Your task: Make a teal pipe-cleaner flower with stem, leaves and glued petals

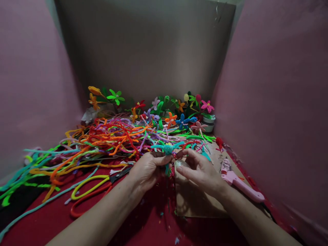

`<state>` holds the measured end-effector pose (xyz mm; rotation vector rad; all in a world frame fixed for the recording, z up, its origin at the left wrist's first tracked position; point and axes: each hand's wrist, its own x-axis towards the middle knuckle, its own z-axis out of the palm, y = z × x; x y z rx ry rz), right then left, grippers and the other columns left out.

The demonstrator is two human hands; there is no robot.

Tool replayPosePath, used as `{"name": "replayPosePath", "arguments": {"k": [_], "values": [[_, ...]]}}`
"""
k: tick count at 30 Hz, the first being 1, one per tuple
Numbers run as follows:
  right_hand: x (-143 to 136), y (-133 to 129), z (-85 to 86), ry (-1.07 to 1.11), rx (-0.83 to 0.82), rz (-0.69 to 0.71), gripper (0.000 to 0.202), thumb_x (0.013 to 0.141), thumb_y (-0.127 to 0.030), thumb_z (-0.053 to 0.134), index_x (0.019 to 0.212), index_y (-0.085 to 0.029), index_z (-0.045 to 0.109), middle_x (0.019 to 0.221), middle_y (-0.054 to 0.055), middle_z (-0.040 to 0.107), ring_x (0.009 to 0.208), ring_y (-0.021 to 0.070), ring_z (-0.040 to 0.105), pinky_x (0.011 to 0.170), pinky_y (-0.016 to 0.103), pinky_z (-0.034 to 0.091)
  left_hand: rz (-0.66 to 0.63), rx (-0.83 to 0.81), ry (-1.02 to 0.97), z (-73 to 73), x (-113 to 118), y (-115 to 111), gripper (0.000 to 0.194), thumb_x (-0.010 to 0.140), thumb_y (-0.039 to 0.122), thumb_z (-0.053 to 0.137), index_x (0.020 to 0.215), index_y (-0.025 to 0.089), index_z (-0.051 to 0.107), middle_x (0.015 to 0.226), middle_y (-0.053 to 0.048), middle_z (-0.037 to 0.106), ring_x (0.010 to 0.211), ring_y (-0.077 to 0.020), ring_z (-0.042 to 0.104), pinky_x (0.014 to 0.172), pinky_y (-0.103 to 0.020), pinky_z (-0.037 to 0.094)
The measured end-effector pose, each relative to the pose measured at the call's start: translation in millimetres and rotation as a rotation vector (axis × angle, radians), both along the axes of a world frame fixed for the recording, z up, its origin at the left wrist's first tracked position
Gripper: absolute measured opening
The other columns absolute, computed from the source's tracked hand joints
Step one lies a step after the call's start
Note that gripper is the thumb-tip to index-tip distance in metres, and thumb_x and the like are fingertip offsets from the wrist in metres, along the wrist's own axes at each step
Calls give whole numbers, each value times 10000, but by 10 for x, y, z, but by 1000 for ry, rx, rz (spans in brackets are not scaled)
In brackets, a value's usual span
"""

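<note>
My left hand [150, 169] pinches a turquoise pipe-cleaner flower [168, 148] just below its head, between thumb and fingers. The flower stands upright with its petals spread sideways and a yellowish centre, and a thin dark stem [168, 196] hangs down under the hand. Close to its right side is my right hand [200, 169], fingers curled and fingertips almost at the flower's base. By the right thumb shows a pale round thing [180, 164], partly covered; its kind is unclear. What the right fingertips grip is too small to make out.
A heap of colourful pipe cleaners [110, 136] spreads behind and left. Scissors [89, 191] with yellow and red handles lie by my left forearm. On the right are a brown board [194, 205] and a pink glue gun [241, 186]. Finished flowers [182, 121] stand at the back, between partition walls.
</note>
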<state>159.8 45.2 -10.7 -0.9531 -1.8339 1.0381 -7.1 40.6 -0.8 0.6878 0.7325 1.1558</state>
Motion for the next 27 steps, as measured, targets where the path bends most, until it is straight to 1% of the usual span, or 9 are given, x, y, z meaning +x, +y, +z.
{"name": "replayPosePath", "arguments": {"k": [3, 5, 8, 10, 13, 16, 21, 24, 27], "values": [[13, -5, 23, -57, 16, 19, 156, 781, -252, 575, 927, -217, 613, 718, -18, 551, 599, 110, 461, 546, 240, 358, 13, -45, 37, 33, -5, -18, 106, 574, 91, 752, 630, 74, 664, 571, -40, 625, 498, -99, 545, 502, -201, 430], [22, 8, 25, -105, 24, 39, 121, 791, -217, 531, 858, -207, 632, 722, -5, 577, 632, 126, 493, 579, 256, 373, 22, -67, 61, 39, -12, -23, 96, 572, 78, 747, 608, 68, 658, 565, -40, 618, 486, -93, 538, 493, -199, 426], [16, 23, 13, -153, 63, 39, 166, 758, -127, 481, 748, -196, 632, 756, 11, 602, 723, 153, 528, 657, 279, 393, 38, -53, 74, 20, -10, -26, 82, 577, 60, 731, 583, 69, 651, 574, -45, 622, 509, -108, 560, 510, -207, 437], [-6, 21, -1, -125, 87, 53, 189, 738, -97, 456, 722, -194, 617, 775, 11, 596, 760, 157, 530, 703, 285, 394, 34, -53, 66, 4, 2, -29, 72, 585, 63, 727, 594, 71, 656, 597, -53, 634, 527, -119, 575, 523, -215, 447], [-47, 7, -20, -88, 34, 55, 140, 772, -162, 466, 677, -187, 566, 681, -6, 536, 665, 135, 484, 636, 262, 376, 24, -69, 22, 4, 25, -37, 63, 583, 50, 723, 597, 65, 664, 591, -50, 638, 521, -116, 581, 523, -210, 454], [-48, 5, -21, -73, -17, 7, 198, 799, -280, 510, 626, -183, 520, 601, -26, 446, 588, 115, 404, 555, 246, 323, 36, -82, 4, 34, 41, -47, 50, 585, 30, 711, 609, 57, 676, 598, -61, 654, 531, -119, 593, 529, -201, 464], [64, 28, 16, 45, -7, -78, 192, 791, -328, 553, 668, -182, 574, 639, -17, 474, 632, 122, 410, 597, 252, 325, 78, -40, 10, 60, 29, -32, 78, 636, 1, 650, 666, 57, 696, 639, -85, 673, 593, -133, 610, 621, -225, 493], [88, 24, 48, 121, -8, -33, 170, 794, -329, 557, 709, -190, 605, 679, -6, 510, 653, 127, 429, 605, 253, 336, 52, -49, 22, 30, 24, -18, 72, 669, 27, 628, 685, 52, 694, 641, -81, 656, 571, -130, 596, 605, -240, 497], [39, 16, 78, 148, -13, 56, 155, 787, -313, 567, 707, -192, 622, 703, 2, 537, 687, 135, 460, 633, 257, 355, 13, -50, 51, -18, 37, -25, 26, 666, 53, 646, 652, 55, 668, 580, -46, 599, 515, -109, 562, 507, -206, 455]]}}
